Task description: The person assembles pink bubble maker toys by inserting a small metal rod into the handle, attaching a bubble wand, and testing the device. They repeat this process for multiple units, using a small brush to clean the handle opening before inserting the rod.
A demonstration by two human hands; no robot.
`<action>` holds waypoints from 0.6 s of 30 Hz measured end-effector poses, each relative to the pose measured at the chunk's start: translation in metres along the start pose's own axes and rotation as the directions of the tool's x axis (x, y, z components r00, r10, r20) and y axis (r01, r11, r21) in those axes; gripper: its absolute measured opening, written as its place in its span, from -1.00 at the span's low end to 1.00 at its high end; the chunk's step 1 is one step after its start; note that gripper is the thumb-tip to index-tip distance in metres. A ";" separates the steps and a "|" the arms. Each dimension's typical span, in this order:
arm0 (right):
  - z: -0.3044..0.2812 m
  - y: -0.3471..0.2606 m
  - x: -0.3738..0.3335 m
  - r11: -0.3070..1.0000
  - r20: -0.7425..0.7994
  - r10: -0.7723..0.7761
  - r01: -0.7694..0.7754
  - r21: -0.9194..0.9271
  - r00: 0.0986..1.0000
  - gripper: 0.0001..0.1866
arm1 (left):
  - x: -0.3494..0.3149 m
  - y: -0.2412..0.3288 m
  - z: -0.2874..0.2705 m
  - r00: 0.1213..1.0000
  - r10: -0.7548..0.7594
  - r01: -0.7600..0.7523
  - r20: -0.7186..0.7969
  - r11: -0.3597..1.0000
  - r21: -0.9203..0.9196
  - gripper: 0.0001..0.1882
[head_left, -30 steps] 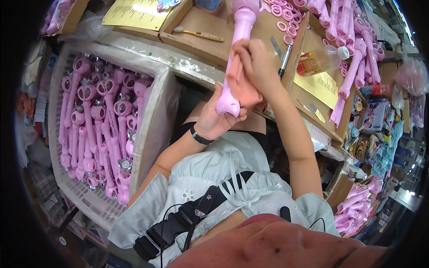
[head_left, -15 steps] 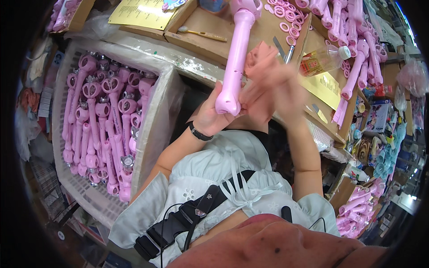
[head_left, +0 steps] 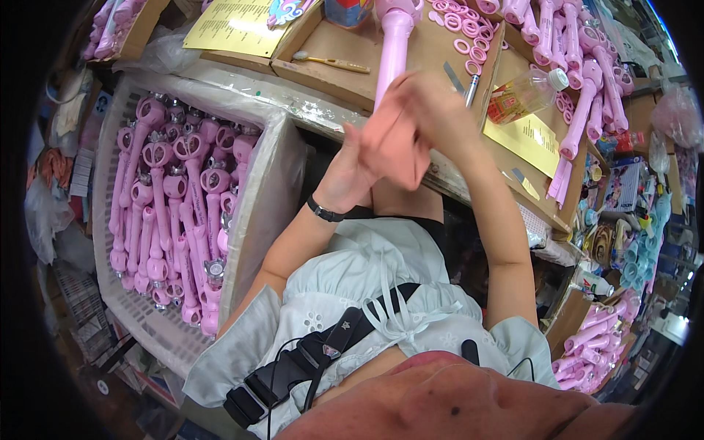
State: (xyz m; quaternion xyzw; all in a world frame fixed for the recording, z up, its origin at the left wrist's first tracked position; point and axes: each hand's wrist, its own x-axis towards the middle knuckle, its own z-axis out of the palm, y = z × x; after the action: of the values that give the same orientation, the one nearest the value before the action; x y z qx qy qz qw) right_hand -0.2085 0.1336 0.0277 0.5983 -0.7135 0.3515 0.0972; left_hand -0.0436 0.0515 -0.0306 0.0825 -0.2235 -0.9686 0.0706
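Observation:
A pink toy wand [head_left: 396,53] stands in front of me, its round head toward the cardboard tray. Around its lower handle lies a salmon-coloured cloth [head_left: 400,150], which hides the wand's near end. My right hand [head_left: 446,121] is closed on this cloth and presses it against the handle; motion blurs the fingers a little. My left hand [head_left: 346,176], with a black watch on the wrist, supports the wand's near end from the left. Its thumb points up, while the other fingers are mostly behind the cloth.
A white basket [head_left: 253,198] of pink wands is at my left. The cardboard tray [head_left: 323,37] holds a toothbrush [head_left: 334,62], pink rings [head_left: 477,53] and a utility knife [head_left: 473,88]. A drink bottle [head_left: 521,95], yellow paper [head_left: 529,143] and more wands [head_left: 587,95] lie to the right.
The cloth in my right hand has come from beside the wand to over its lower handle, covering the near end. The view has shifted slightly.

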 end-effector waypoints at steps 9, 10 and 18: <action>-0.024 0.013 -0.030 0.964 -0.300 0.153 -0.209 -0.166 0.942 -0.74 | 0.006 -0.001 0.015 0.938 0.297 -0.153 -0.178 0.817 0.555 -0.33; -0.019 0.003 -0.045 0.964 -0.236 0.224 -0.250 -0.087 0.946 -0.76 | 0.007 -0.001 0.014 0.934 0.305 -0.157 -0.188 0.820 0.551 -0.35; -0.002 -0.042 -0.115 0.580 -0.015 0.663 -0.500 0.644 0.749 -0.88 | -0.015 -0.012 -0.021 0.959 -0.199 0.245 0.203 0.940 -0.239 -0.26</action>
State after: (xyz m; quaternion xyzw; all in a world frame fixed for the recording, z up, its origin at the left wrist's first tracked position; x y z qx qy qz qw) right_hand -0.1396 0.2240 -0.0192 0.2763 -0.7010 0.6446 -0.1293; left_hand -0.0265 0.0562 -0.0531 0.0116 -0.0884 -0.9948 -0.0490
